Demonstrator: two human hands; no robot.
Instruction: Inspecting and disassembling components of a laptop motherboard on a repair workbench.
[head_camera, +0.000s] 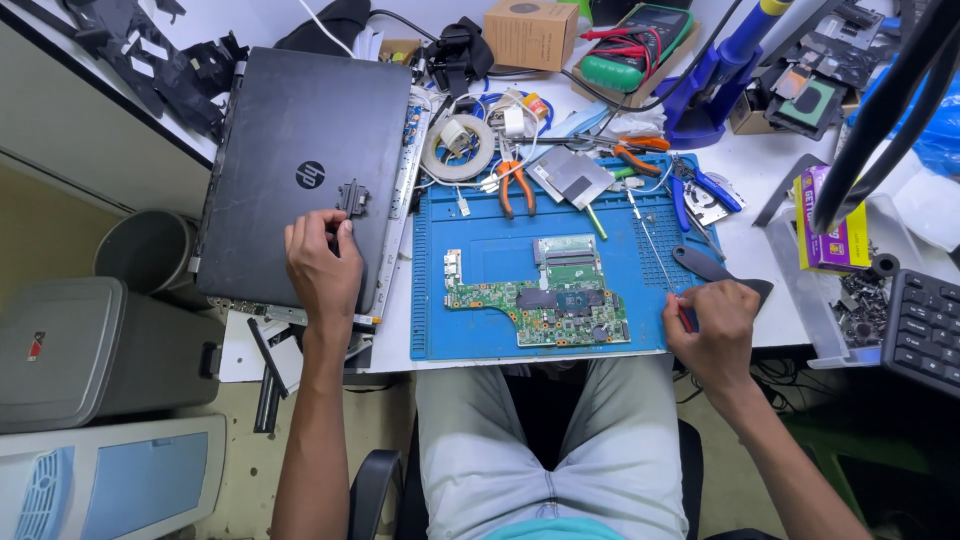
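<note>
- Laptop is lying closed at the surface's left – the left hand is resting open on its lid, fingertips by a small black part.
- Right hand is gripping a screwdriver beside the motherboard on the blue mat.
- Step looks like teardown – next move likely calls for steady tip placement.

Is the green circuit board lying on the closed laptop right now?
No, the circuit board lies on the blue mat, beside the laptop where the left hand rests.
</note>
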